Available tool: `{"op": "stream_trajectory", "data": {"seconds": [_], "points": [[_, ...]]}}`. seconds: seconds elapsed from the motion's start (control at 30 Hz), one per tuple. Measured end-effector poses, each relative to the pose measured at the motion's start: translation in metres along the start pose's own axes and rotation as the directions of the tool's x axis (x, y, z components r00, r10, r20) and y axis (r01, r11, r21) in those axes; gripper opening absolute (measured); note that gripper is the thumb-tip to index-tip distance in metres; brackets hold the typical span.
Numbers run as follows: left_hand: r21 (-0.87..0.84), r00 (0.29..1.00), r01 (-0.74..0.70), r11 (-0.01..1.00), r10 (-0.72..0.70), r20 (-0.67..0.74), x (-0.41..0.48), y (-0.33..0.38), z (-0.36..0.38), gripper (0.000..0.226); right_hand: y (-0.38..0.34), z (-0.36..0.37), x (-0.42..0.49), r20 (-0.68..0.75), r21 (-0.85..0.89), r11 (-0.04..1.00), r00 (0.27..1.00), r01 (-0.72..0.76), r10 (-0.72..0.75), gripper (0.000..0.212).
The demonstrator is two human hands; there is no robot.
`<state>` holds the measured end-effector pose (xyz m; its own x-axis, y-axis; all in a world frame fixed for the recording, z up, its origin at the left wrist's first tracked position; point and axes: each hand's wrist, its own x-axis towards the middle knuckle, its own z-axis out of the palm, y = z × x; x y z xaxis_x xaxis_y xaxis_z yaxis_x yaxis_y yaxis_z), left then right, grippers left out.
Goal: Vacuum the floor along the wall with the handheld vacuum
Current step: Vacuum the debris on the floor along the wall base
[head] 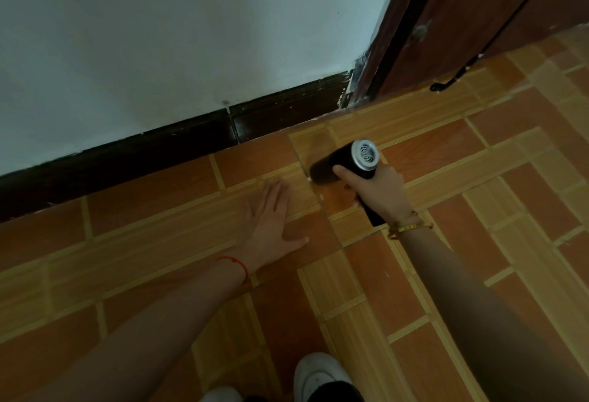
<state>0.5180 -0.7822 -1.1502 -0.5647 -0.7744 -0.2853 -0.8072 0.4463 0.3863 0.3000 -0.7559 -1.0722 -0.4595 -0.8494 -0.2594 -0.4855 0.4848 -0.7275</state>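
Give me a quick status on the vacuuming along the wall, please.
Left hand open, flat on the floor tiles. Right hand grips handheld vacuum, nozzle low near the baseboard. Left hand beside the nozzle, possibly in its path.

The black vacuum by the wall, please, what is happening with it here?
A person is vacuuming the tiled floor beside the dark baseboard. The right hand grips the handheld vacuum by its handle, its front end lowered to the tiles, a little short of the baseboard. The left hand rests flat on the floor, fingers straight.
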Motion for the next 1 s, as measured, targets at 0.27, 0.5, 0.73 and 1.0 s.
{"op": "stream_trajectory", "data": {"seconds": [0.27,0.5,0.73,1.0], "points": [[-0.014,1.0,0.017,1.0,-0.017,-0.012,-0.003,-0.008,-0.001,0.111,-0.011,0.013,-0.006,0.106,-0.009,0.997,0.992,0.072,-0.071,0.035],[-0.04,0.999,0.037,0.998,-0.038,-0.031,-0.006,-0.015,-0.004,0.109,-0.001,0.005,0.0,-0.107,-0.089,0.995,0.993,0.038,-0.047,0.047],[-0.028,0.998,0.059,0.998,-0.06,-0.035,-0.005,-0.017,-0.004,0.108,0.017,-0.01,0.003,-0.198,-0.032,0.998,0.979,-0.059,0.052,0.052],[-0.005,0.997,0.069,0.998,-0.069,-0.019,-0.003,-0.018,-0.001,0.109,0.033,-0.036,0.012,-0.32,0.063,0.979,0.925,-0.196,0.206,0.051]]}}
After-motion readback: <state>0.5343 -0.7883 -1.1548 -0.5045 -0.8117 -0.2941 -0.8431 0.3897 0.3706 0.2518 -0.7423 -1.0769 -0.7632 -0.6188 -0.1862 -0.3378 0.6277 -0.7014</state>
